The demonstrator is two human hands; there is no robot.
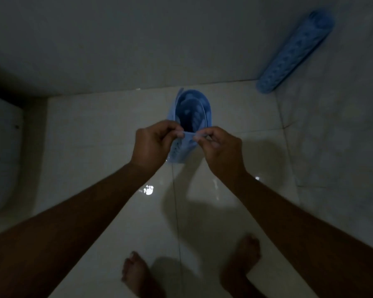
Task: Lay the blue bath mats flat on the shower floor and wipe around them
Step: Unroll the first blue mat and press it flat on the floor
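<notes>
A blue bath mat, loosely rolled into an open tube, hangs upright above the glossy white shower floor. My left hand and my right hand both pinch its near top edge, fingertips close together. I look down into the roll's hollow. A second blue bath mat, tightly rolled, leans upright against the wall in the far right corner. The light is dim.
Grey tiled walls close the space behind and to the right. A white toilet bowl curves in at the left edge. My two bare feet stand on the wet, reflective tiles at the bottom.
</notes>
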